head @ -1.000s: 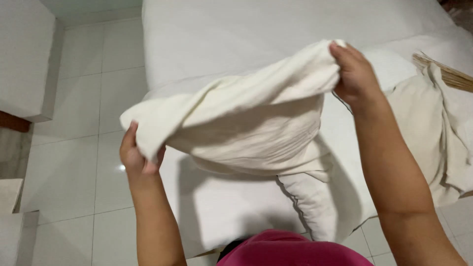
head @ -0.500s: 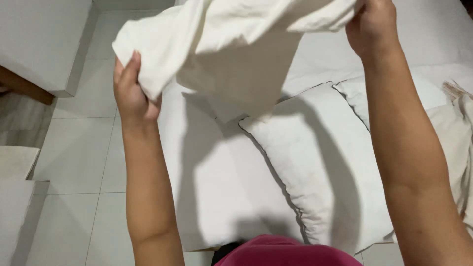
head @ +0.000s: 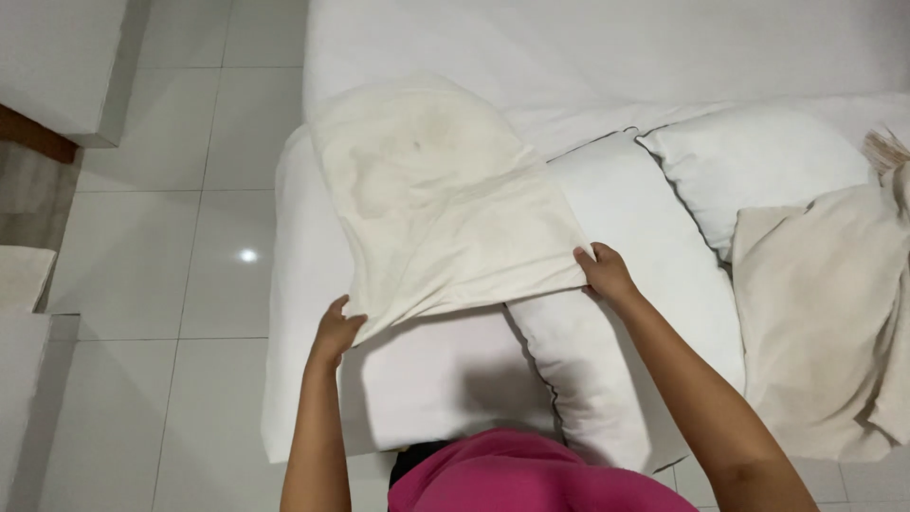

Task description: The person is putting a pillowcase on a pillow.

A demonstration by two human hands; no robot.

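Left hand [head: 334, 332]: grip clenched on the near left corner of the cream pillowcase [head: 441, 204], fingers pinching the hem.
Right hand [head: 605, 273]: grip clenched on the near right corner of the same hem, fingers curled over the edge.
Pillowcase: spread flat and stretched between both hands, its far end rounded and lying on the bed [head: 607, 47]; faint yellowish stains on the upper part.
Under it: a white pillow [head: 626, 313] lying beside and partly beneath the right edge of the pillowcase.
Further right: a second white pillow [head: 758, 161], touching the first.
Far right: a crumpled cream cloth [head: 820, 313] on the bed edge.
Floor [head: 171, 190]: pale glossy tiles left of the bed.
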